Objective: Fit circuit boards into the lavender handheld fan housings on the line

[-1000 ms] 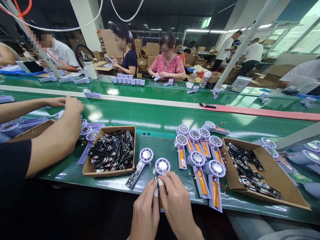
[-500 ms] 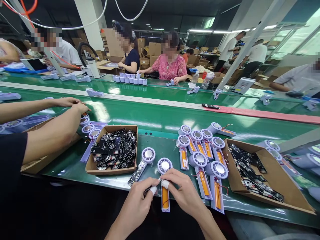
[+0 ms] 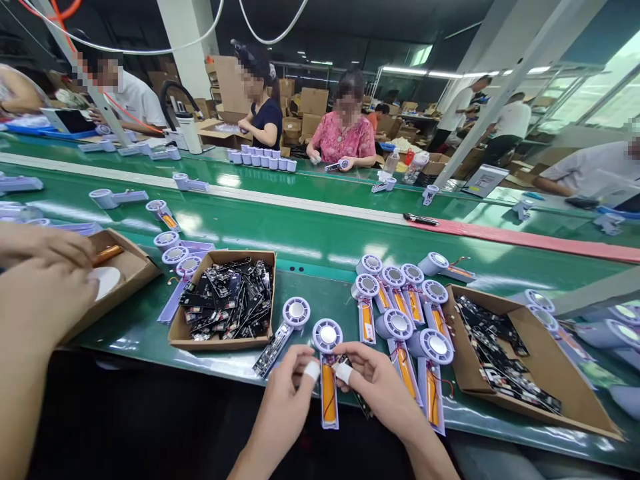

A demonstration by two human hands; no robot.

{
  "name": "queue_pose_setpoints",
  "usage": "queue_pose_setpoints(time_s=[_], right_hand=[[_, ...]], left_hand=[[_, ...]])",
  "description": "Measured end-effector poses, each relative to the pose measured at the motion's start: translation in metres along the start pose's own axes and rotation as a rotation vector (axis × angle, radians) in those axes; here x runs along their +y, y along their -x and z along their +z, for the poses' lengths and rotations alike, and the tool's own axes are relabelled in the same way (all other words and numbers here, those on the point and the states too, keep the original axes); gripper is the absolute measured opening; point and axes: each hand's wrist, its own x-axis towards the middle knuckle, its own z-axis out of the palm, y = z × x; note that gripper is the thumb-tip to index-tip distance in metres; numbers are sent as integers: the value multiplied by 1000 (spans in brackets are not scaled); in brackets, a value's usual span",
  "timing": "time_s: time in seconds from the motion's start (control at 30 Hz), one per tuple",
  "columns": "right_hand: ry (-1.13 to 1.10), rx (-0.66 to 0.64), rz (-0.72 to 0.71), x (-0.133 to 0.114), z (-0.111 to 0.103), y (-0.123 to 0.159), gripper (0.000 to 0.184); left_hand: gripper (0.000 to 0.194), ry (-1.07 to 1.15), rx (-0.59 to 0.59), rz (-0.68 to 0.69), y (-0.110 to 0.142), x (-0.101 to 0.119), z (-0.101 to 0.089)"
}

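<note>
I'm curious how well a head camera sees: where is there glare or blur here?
Head view: white glare streaks the green surface; the windows at right look washed out; the co-worker's hands at far left are blurred; the wearer's left hand and right hand look fairly sharp.

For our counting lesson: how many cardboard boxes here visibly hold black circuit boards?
2: one box left of the left hand, another box right of the right hand; more may be hidden.

- Pale daylight enters through windows point(image 3: 620, 87) at upper right; a strip light point(image 3: 420, 72) shines left of them.
- White glare patches streak the green counter point(image 3: 320, 230).
- The ceiling point(image 3: 350, 37) and the space below the counter are dark.
- A co-worker's hands point(image 3: 53, 287) blur at left; right-edge shapes look stretched.
</note>
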Motion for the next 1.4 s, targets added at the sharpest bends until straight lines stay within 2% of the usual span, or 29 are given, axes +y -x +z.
queue_pose_setpoints(time_s=[0.1,0.17,0.23,0.3,0.37,0.4,0.5,0.53,0.67,0.73,0.83,0.93,1.07,1.13,1.23,1.33,1.4], right_hand=[[-144,16,-32,4,6,-2,14],[-248,9,-61,7,10,0,10],[-361,-15,-89,10,13,3,10],[-416,-41,-107,13,15,6,12],[-394,-24,-111,14,16,8,15],[-373,0,-108,13,16,9,16],[-357,62,-76,11,16,11,21],[-365,68,-64,10,16,12,22],[-363,56,-50,9,15,17,25],[-326,45,-65,10,16,20,25],[-246,72,-77,12,17,20,30],[-97,161,-72,14,16,18,37],[387,221,-160,11,11,20,19],[647,152,-205,3,9,25,20],[897,-53,-202,-14,7,34,17],[967,-228,-176,-28,10,37,20],[893,-248,-171,-28,13,34,14]], left_hand=[[27,-164,6,0,-10,-5,8],[28,-189,-10,-14,-12,-2,11],[29,-111,-69,-19,-13,1,11],[31,82,-148,-28,-12,4,11],[33,270,-152,-64,-9,5,12],[34,313,-105,-93,-6,5,13],[37,257,51,-162,2,8,13],[38,245,49,-172,4,9,13],[34,231,-84,-149,7,12,12],[31,176,-68,-92,6,11,13],[29,119,-8,-54,2,7,15],[25,124,37,-67,0,7,14],[15,96,57,-26,-1,10,9],[13,73,52,-10,-2,11,6],[13,55,28,-20,-3,11,5],[15,51,14,-22,-1,15,5],[17,75,11,-29,1,19,5]])
